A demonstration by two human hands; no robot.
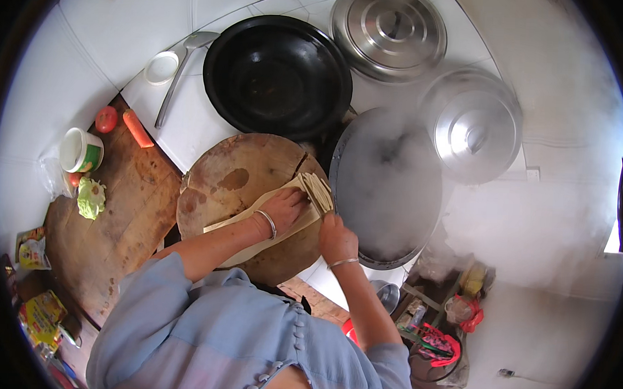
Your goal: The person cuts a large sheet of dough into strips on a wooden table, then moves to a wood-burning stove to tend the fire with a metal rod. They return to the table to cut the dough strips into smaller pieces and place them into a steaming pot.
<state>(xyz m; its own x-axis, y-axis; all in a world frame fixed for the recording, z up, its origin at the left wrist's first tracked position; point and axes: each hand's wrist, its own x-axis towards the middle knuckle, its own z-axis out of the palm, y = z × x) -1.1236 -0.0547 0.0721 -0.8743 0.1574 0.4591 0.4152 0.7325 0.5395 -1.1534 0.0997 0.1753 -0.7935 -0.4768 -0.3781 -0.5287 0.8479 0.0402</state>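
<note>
A long folded sheet of pale dough lies across a round wooden chopping board. My left hand, with a bangle at the wrist, presses down on the dough, fingers bent. At the dough's right end lies a bunch of narrow cut dough strips. My right hand is closed around the handle of a knife, whose thin blade shows edge-on between the strips and the uncut dough. Much of the handle is hidden in my fist.
Steam rises from a large pan right of the board. Beyond stand a black wok and metal lids. A ladle lies left of the wok. Tomato, carrot and lettuce sit on a wooden surface.
</note>
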